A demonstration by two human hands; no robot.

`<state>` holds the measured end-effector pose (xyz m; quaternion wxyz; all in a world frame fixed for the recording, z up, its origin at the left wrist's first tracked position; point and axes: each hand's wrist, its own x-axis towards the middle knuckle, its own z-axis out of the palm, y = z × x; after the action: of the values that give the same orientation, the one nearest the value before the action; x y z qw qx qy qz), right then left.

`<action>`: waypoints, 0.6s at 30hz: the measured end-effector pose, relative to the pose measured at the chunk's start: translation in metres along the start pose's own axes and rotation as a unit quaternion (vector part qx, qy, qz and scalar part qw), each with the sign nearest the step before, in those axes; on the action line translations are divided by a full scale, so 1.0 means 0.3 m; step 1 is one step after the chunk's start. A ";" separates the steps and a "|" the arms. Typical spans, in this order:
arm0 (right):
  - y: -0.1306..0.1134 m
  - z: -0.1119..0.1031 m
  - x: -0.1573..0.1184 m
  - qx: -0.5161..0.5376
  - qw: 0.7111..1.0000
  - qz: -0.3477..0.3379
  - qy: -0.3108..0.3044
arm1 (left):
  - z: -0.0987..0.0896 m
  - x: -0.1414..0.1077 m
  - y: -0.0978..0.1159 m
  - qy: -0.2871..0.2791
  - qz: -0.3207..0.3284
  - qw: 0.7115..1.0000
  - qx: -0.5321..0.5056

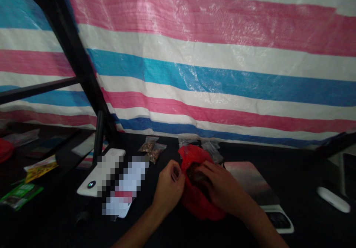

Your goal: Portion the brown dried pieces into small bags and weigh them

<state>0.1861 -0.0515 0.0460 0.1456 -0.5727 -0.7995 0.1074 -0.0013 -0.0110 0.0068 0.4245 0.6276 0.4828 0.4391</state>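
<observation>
A red plastic bag [198, 185] lies crumpled on the black table [55, 218], with something dark inside its opening. My right hand [219, 185] rests over that opening, its fingers reaching onto the dark contents. My left hand [168, 187] is at the bag's left side, fingers curled and close against the red plastic. Its fingers hide whatever they may pinch.
Small clear bags of brown pieces [151, 149] stand behind my hands. To the left lie a white device [104, 170] and a pixelated item [124, 188]. To the right are a pinkish pad [250, 181] and a white oblong object [333, 199]. A striped tarpaulin [211, 73] hangs behind a black frame [75, 51].
</observation>
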 end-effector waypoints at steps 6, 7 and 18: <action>0.004 0.046 0.009 0.007 1.000 0.012 -0.014 | 0.013 0.002 -0.024 -0.031 -0.012 0.999 -0.022; 0.002 0.052 0.011 0.018 1.000 0.013 -0.010 | 0.014 0.003 -0.027 -0.032 -0.005 0.999 -0.033; 0.001 0.039 0.012 0.122 0.973 -0.041 0.192 | 0.015 -0.001 -0.022 -0.019 0.082 0.996 0.003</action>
<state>0.1812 -0.0479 0.0354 0.3698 -0.5275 -0.7600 0.0861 0.0014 -0.0108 -0.0007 0.3943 0.6747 0.4230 0.4586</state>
